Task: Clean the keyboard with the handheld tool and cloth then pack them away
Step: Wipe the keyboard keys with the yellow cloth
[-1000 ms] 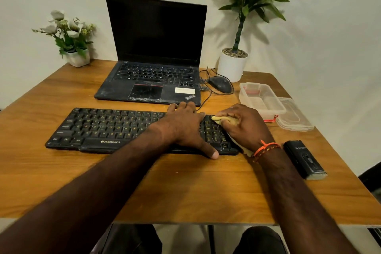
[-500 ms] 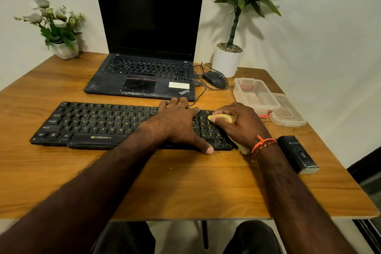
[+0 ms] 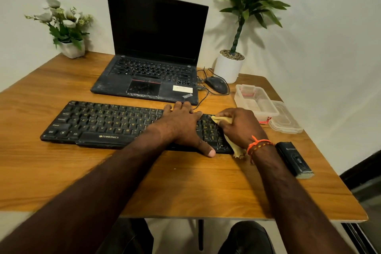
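Observation:
A black keyboard (image 3: 107, 123) lies across the wooden table (image 3: 185, 187). My left hand (image 3: 181, 126) rests flat on its right half, fingers straight, thumb at the front edge. My right hand (image 3: 239, 126) grips a yellow cloth (image 3: 221, 120) and presses it on the keys at the keyboard's right end; a corner of the cloth hangs out by my wrist. The black handheld tool (image 3: 294, 159) lies on the table to the right of my right wrist, untouched.
A clear plastic box (image 3: 255, 99) and its lid (image 3: 285, 119) sit at the right. Behind the keyboard stand an open laptop (image 3: 152, 51), a mouse (image 3: 217, 84) with cable, a potted plant (image 3: 229, 66) and a flower pot (image 3: 72, 49).
Both hands stay on the keyboard's right end; the cloth under my right hand has shifted slightly over the keys. The camera view has moved a little.

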